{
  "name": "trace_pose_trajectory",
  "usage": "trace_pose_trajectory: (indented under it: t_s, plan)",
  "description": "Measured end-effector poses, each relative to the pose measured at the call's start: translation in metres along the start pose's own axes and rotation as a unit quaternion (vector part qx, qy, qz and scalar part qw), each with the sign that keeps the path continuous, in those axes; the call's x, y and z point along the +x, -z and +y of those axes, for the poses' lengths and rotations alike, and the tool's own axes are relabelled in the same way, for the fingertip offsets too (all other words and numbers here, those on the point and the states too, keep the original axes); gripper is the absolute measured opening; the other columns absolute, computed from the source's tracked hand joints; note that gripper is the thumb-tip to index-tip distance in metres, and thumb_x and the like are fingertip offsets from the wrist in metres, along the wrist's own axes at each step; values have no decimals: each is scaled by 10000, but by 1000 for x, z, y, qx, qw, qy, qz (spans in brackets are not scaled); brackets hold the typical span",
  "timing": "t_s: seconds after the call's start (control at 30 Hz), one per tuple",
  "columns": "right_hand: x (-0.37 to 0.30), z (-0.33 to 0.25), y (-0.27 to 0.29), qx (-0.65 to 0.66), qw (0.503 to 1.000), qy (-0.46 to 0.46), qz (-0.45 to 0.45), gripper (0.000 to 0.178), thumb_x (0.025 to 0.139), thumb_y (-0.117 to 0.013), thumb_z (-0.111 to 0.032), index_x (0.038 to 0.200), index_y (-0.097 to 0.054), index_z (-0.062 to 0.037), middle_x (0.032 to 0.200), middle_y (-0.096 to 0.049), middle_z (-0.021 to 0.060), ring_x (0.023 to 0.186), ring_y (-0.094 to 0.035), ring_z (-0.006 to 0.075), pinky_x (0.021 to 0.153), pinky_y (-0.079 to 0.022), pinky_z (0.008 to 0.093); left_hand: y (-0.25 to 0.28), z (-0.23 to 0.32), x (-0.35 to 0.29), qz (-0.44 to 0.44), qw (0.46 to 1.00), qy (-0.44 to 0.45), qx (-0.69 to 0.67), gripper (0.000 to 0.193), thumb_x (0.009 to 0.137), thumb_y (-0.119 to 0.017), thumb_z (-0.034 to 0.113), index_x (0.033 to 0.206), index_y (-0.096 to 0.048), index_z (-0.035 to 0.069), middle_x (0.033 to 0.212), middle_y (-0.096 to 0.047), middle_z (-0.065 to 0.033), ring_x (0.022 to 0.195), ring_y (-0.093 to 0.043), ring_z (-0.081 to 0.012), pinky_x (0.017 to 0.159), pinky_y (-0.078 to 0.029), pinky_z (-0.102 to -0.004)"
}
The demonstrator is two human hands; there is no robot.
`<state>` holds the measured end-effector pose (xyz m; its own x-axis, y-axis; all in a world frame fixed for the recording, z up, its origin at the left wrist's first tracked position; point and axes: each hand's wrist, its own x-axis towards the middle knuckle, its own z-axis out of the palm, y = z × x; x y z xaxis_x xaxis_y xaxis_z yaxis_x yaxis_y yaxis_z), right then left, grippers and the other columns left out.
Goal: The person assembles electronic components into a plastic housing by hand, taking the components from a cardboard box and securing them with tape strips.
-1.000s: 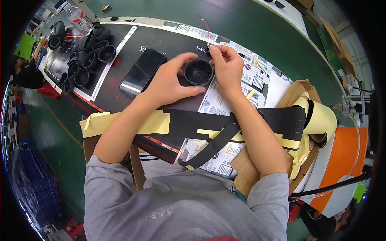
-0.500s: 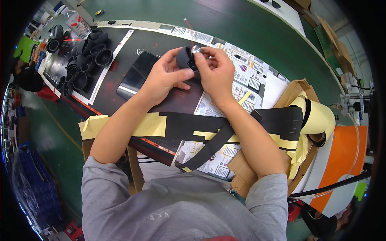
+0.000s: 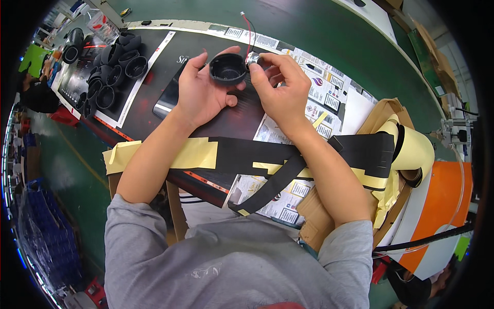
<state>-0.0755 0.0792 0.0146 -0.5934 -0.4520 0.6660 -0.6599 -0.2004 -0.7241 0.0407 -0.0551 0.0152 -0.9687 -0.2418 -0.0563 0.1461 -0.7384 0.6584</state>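
In my left hand [image 3: 198, 98] rests a round black plastic cup-shaped shell [image 3: 228, 79], its hollow side turned toward me. The fingers and thumb are spread around it. Close to its right edge, my right hand [image 3: 286, 90] pinches a small silver part [image 3: 252, 58] between thumb and fingertips. A red and a black wire [image 3: 249, 30] rise from that part to a small white connector. Whether the silver part touches the shell, I cannot tell. Several similar black shells [image 3: 105, 96] lie heaped on the table at the left.
A dark glossy panel [image 3: 170, 98] lies beyond my left forearm. Black foam strips with yellow backing [image 3: 236, 157] cross the table under my forearms, near a cardboard box [image 3: 314, 213]. A clear plastic bottle [image 3: 101, 26] stands at the far left. An orange and white panel [image 3: 442, 206] is at right.
The shell has turned so its hollow side shows, and my left fingers have spread. My right hand has moved slightly right with the silver part, apart from the left fingers.
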Motion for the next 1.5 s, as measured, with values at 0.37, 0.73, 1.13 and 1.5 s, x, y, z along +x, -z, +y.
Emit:
trace_pose_trajectory:
  t_s: [0.37,0.73,1.13,1.5]
  plan:
    - [1,-3,-2,12,999,29,20,197,758,-742,-129,891,-670,-3,811,-651,74,584,-595,114,482,-454,227,16,-3,2,67,997,41,10,472,969,-362,407,1303,-480,96,1089,-609,-120,801,-606,-223,501,-408,-256]
    - [2,8,0,12,1000,9,28,183,756,-743,-132,877,-672,-13,792,-644,61,578,-595,102,497,-450,219,3,0,-1,-10,998,19,-54,464,994,-332,432,1296,-474,108,1161,-584,-134,655,-505,-163,457,-354,-235]
    - [-8,-1,-3,-51,993,96,-42,218,723,-763,-150,884,-667,-39,720,-612,54,548,-600,151,464,-477,263,-14,-1,-1,112,993,45,15,488,982,-326,491,1097,-585,93,788,-604,-21,472,-388,-73,383,-264,-194]
    - [-15,-3,-11,-92,985,133,-64,222,714,-781,-194,842,-681,-43,656,-586,34,498,-594,153,428,-454,271,-8,-15,-3,83,991,-8,109,485,993,-310,470,1069,-579,73,691,-537,-1,414,-318,-35,347,-209,-178]
